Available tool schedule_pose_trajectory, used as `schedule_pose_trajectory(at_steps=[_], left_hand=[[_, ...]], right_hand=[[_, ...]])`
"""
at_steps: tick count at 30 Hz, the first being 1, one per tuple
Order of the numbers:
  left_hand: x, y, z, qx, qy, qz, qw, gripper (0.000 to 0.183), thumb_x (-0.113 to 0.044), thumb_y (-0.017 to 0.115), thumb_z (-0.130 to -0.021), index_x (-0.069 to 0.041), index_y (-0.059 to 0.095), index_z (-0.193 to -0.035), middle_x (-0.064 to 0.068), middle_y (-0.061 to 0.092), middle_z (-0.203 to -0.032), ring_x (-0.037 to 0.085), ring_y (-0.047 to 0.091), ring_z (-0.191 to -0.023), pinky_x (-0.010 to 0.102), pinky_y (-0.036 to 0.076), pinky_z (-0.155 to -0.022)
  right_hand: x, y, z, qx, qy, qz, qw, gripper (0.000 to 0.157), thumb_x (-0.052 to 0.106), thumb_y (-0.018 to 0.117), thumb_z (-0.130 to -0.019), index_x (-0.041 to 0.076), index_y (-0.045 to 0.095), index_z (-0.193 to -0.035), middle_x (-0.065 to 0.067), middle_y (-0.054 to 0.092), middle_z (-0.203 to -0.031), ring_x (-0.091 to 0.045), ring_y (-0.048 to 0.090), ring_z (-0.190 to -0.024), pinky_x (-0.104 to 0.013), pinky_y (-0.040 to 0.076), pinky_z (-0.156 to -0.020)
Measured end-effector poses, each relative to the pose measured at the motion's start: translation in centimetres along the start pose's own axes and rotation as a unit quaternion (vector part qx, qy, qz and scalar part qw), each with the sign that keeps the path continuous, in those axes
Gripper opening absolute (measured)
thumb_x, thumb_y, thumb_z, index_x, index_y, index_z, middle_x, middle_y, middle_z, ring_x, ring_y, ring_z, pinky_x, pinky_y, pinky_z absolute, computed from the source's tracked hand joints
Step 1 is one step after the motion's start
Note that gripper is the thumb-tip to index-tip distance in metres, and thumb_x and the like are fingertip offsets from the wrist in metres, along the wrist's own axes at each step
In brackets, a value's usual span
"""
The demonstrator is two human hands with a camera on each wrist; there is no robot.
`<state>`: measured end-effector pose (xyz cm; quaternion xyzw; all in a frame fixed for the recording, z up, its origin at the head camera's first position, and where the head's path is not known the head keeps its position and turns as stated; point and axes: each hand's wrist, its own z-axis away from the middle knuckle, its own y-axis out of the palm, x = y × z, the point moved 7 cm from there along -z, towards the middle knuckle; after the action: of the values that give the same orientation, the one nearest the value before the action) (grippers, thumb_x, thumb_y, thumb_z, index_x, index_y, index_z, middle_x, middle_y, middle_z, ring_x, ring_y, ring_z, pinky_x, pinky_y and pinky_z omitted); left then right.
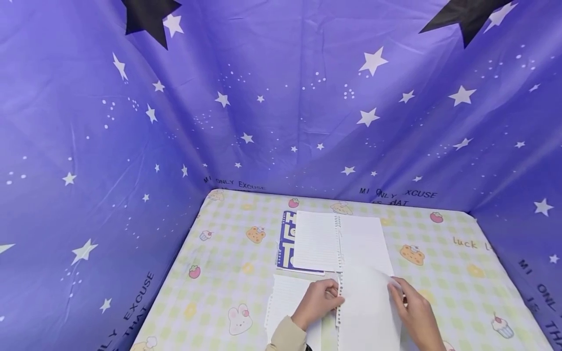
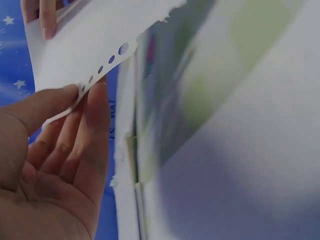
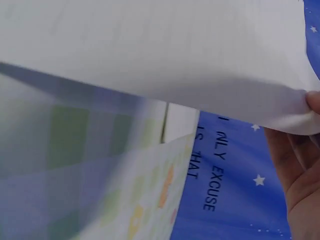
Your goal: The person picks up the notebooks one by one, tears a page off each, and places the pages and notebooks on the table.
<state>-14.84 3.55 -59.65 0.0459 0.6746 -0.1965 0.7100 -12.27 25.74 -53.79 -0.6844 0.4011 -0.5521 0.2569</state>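
A white sheet of loose-leaf paper (image 1: 369,312) with a row of punched holes down its left edge is raised above the table. My left hand (image 1: 317,303) pinches that holed edge between thumb and fingers, also plain in the left wrist view (image 2: 60,145). At the sheet's upper right, my right hand (image 1: 414,312) holds the opposite edge between thumb and fingers. In the right wrist view the paper (image 3: 160,55) bends slightly by the right thumb. Just beyond the hands lies an open spiral notebook (image 1: 318,239), its coil between a lined page and a blank-looking page.
Under the open notebook's left side shows a blue cover (image 1: 285,261) with big white letters. A loose lined sheet (image 1: 285,300) lies partly beneath my left forearm. The checked tablecloth (image 1: 219,273) carries cartoon prints, and blue star-printed curtains (image 1: 281,122) surround the table.
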Motion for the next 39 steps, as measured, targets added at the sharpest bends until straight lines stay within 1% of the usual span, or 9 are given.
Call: schedule_pose_trajectory(at_steps=[4, 7, 12, 19, 22, 25, 31, 35, 39], left_hand=[[1.2, 0.3, 0.3, -0.021, -0.004, -0.043, 0.9989, 0.011, 0.0, 0.076, -0.08, -0.006, 0.066, -0.083, -0.008, 0.067, -0.068, -0.001, 0.058, -0.047, 0.014, 0.049, -0.046], [1.8, 0.3, 0.5, -0.035, -0.016, -0.056, 0.9977, 0.012, 0.002, 0.076, -0.079, -0.005, 0.067, -0.083, -0.006, 0.069, -0.067, 0.0, 0.058, -0.044, 0.014, 0.05, -0.044], [2.3, 0.8, 0.8, -0.043, -0.031, -0.067, 0.9964, 0.013, 0.005, 0.075, -0.077, -0.003, 0.068, -0.085, -0.004, 0.069, -0.066, 0.002, 0.059, -0.043, 0.015, 0.051, -0.042], [2.3, 1.3, 0.9, -0.045, -0.051, -0.12, 0.9904, 0.017, 0.004, 0.077, -0.076, -0.008, 0.065, -0.08, -0.012, 0.06, -0.06, -0.005, 0.048, -0.038, 0.012, 0.045, -0.039], [2.1, 1.3, 0.9, -0.05, -0.052, -0.146, 0.9866, 0.019, 0.002, 0.079, -0.075, -0.009, 0.065, -0.082, -0.014, 0.058, -0.059, -0.005, 0.043, -0.036, 0.012, 0.042, -0.039], [1.8, 1.3, 1.0, -0.055, -0.046, -0.183, 0.9804, 0.021, -0.001, 0.082, -0.074, -0.01, 0.067, -0.086, -0.013, 0.059, -0.059, -0.005, 0.043, -0.039, 0.013, 0.042, -0.043], [1.5, 1.4, 1.0, -0.064, -0.05, -0.245, 0.9662, 0.028, -0.008, 0.086, -0.071, -0.013, 0.068, -0.093, -0.014, 0.059, -0.06, -0.001, 0.047, -0.052, 0.016, 0.041, -0.054], [1.5, 1.4, 1.0, -0.067, -0.058, -0.246, 0.9651, 0.034, -0.008, 0.086, -0.071, -0.012, 0.068, -0.099, -0.014, 0.058, -0.06, 0.0, 0.048, -0.052, 0.017, 0.042, -0.054], [1.9, 1.3, 0.9, -0.069, -0.075, -0.219, 0.9705, 0.035, -0.008, 0.086, -0.071, -0.011, 0.067, -0.101, -0.013, 0.059, -0.059, 0.0, 0.049, -0.052, 0.017, 0.043, -0.054]], right_hand=[[-0.6, 1.1, 0.0, 0.023, -0.009, -0.004, 1.0, 0.021, 0.02, 0.062, -0.099, 0.003, 0.07, -0.107, -0.011, 0.073, -0.097, -0.015, 0.065, -0.068, -0.026, 0.055, -0.057], [-1.3, 2.1, -0.2, 0.066, 0.003, -0.005, 0.998, 0.027, 0.024, 0.059, -0.1, 0.001, 0.069, -0.108, -0.015, 0.072, -0.103, -0.02, 0.068, -0.074, -0.032, 0.059, -0.062], [-2.8, 3.7, -0.3, 0.133, 0.03, 0.005, 0.991, 0.034, 0.026, 0.057, -0.101, -0.004, 0.067, -0.113, -0.019, 0.07, -0.106, -0.023, 0.068, -0.078, -0.043, 0.058, -0.069], [-4.1, 4.9, -0.3, 0.154, 0.032, 0.028, 0.987, 0.03, 0.017, 0.065, -0.096, -0.007, 0.066, -0.114, -0.012, 0.07, -0.094, -0.018, 0.059, -0.074, -0.039, 0.051, -0.066], [-4.5, 5.5, -0.6, 0.169, 0.039, 0.032, 0.984, 0.03, 0.014, 0.066, -0.093, -0.008, 0.065, -0.114, -0.016, 0.069, -0.096, -0.03, 0.063, -0.082, -0.046, 0.053, -0.075], [-4.9, 6.2, -0.8, 0.188, 0.047, 0.031, 0.98, 0.029, 0.012, 0.068, -0.091, -0.008, 0.065, -0.112, -0.019, 0.068, -0.103, -0.04, 0.065, -0.098, -0.055, 0.052, -0.086], [-5.4, 7.1, -1.1, 0.21, 0.068, 0.026, 0.975, 0.032, 0.013, 0.07, -0.091, -0.008, 0.062, -0.113, -0.02, 0.065, -0.105, -0.044, 0.061, -0.104, -0.057, 0.05, -0.09], [-5.4, 7.1, -1.3, 0.212, 0.079, 0.024, 0.974, 0.035, 0.015, 0.069, -0.092, -0.009, 0.06, -0.116, -0.022, 0.064, -0.108, -0.046, 0.06, -0.108, -0.058, 0.049, -0.092], [-5.5, 7.1, -1.3, 0.209, 0.083, 0.026, 0.974, 0.036, 0.015, 0.07, -0.091, -0.008, 0.059, -0.117, -0.021, 0.062, -0.108, -0.042, 0.061, -0.105, -0.058, 0.05, -0.091]])
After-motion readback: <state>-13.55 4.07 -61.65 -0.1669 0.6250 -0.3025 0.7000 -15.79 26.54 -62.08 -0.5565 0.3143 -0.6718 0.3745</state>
